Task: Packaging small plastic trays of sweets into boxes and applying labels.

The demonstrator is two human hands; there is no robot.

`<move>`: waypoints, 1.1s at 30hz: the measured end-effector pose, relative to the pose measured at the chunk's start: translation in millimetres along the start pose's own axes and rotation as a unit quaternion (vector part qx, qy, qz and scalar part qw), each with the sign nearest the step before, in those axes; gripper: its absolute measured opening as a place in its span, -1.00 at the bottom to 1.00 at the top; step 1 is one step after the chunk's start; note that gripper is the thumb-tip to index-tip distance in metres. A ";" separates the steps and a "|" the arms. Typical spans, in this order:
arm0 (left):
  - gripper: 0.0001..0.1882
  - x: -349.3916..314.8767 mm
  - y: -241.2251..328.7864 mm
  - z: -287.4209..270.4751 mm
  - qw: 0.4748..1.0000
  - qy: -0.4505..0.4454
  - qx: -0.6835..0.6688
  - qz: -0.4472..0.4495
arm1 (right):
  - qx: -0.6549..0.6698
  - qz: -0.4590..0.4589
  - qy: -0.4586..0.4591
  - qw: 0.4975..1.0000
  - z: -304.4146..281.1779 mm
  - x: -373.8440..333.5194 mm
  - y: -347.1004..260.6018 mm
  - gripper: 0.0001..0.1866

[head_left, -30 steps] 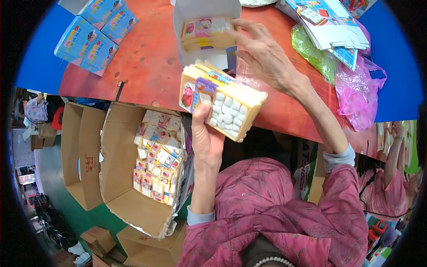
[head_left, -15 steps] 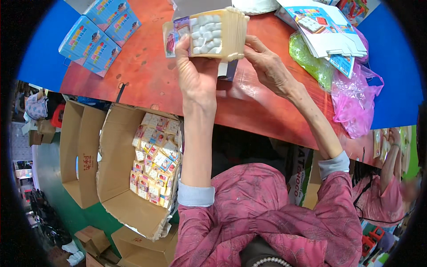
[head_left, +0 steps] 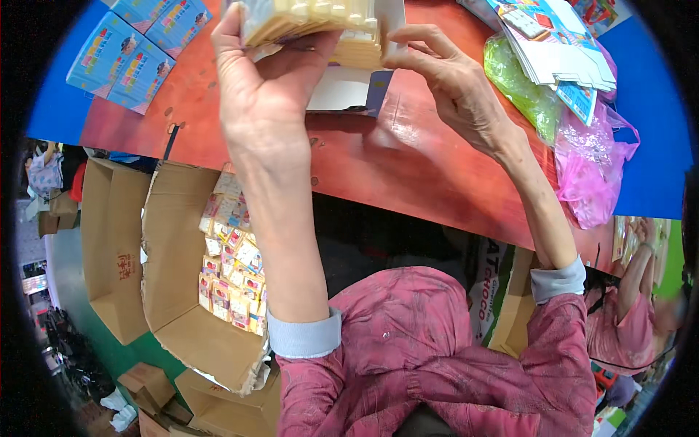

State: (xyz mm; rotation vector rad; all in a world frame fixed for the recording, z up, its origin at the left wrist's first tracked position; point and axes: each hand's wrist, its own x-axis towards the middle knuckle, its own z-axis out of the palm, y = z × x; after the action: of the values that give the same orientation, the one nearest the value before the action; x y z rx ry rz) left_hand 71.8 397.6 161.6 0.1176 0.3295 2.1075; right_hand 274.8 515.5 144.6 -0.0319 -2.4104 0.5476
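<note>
Head view: your left hand grips a stack of yellow packets over the white box on the red table. Your right hand, fingers loosely curled, touches the stack's end. Green bag and pink bag lie right; blue cartons left.

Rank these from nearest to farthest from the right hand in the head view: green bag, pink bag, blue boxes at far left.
1. Green bag, just right of the right hand.
2. Pink bag, farther right and lower, at the table's edge.
3. Blue boxes, across the table, beyond the left hand.
</note>
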 end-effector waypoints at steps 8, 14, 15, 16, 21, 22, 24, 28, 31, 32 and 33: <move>-0.48 8.0 -23.6 -11.8 0.990 0.041 0.086 0.101 | -0.011 0.006 -0.014 1.000 6.0 9.2 -7.6 -0.55; -0.49 19.8 -21.3 -16.3 0.970 0.042 0.171 0.167 | -0.021 0.011 -0.024 0.999 9.4 7.7 -6.4 -0.55; -0.51 19.6 -14.9 -12.2 0.979 0.013 0.156 0.128 | -0.021 0.011 -0.020 1.000 9.0 7.6 -6.6 -0.54; -0.53 19.3 -9.9 -6.8 0.986 -0.017 0.140 0.088 | -0.022 0.012 -0.019 0.999 8.2 8.0 -7.1 -0.54; -0.53 6.5 -0.7 19.1 0.995 0.064 0.053 0.051 | -0.032 0.053 -0.056 0.997 -4.1 16.1 -15.4 -0.74; -0.58 4.3 -0.4 23.4 0.998 0.027 0.056 0.017 | -0.024 0.027 -0.042 0.998 -7.6 20.8 -15.9 -0.74; -0.62 -0.3 -1.4 28.6 0.998 -0.010 0.059 -0.015 | -0.172 -0.082 -0.015 0.982 -16.7 33.6 -14.5 -0.84; -0.64 -6.3 0.6 33.9 0.996 -0.055 0.052 -0.043 | -0.176 -0.126 -0.030 0.976 -26.9 67.8 -8.6 -0.66; -0.61 -4.1 7.3 38.9 0.993 -0.104 0.027 -0.049 | -0.216 0.004 -0.202 0.955 -16.8 108.5 3.7 -0.61; -0.59 -3.9 8.3 39.0 0.995 -0.093 0.016 -0.035 | -0.231 0.040 -0.263 0.936 -9.6 121.4 8.7 -0.61; -0.56 -3.6 9.6 38.6 0.996 -0.082 0.005 -0.021 | -0.236 0.053 -0.309 0.920 -1.4 128.4 14.0 -0.60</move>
State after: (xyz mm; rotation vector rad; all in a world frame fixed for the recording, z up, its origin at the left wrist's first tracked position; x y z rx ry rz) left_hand 74.2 397.0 201.5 0.2856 0.2418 2.0387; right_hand 173.5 549.4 217.1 -0.2289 -3.1261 -0.0110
